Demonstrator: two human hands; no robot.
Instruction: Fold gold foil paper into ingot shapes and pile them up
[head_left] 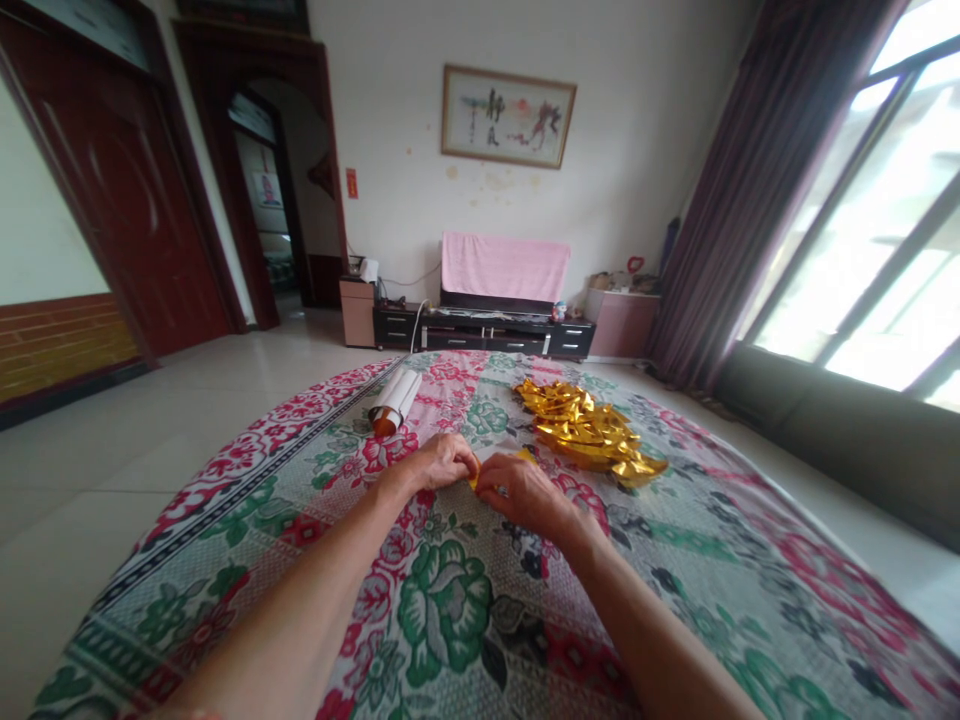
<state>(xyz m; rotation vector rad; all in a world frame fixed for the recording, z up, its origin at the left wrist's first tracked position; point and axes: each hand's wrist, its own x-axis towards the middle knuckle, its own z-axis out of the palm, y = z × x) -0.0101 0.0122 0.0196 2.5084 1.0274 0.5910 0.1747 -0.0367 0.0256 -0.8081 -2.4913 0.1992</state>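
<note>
Both hands meet over the middle of the cloth, fingers closed in a pinch. Between them is a small piece of gold foil paper (pixel 474 480), mostly covered by the fingers. My left hand (pixel 444 462) grips its left side, and my right hand (pixel 523 488) grips its right side, the two almost touching. To the right, beyond my right hand, lies a pile of folded gold foil pieces (pixel 585 425). On the left, past my left hand, rests a rolled sheet (pixel 397 398), white outside and gold-orange within.
A flowered cloth (pixel 450 620) in green, pink and grey covers the round table. Beyond it stand a low black cabinet (pixel 487 335) and a pink cloth (pixel 506 265) draped over something. A dark curtain (pixel 757 180) hangs beside the window on the right.
</note>
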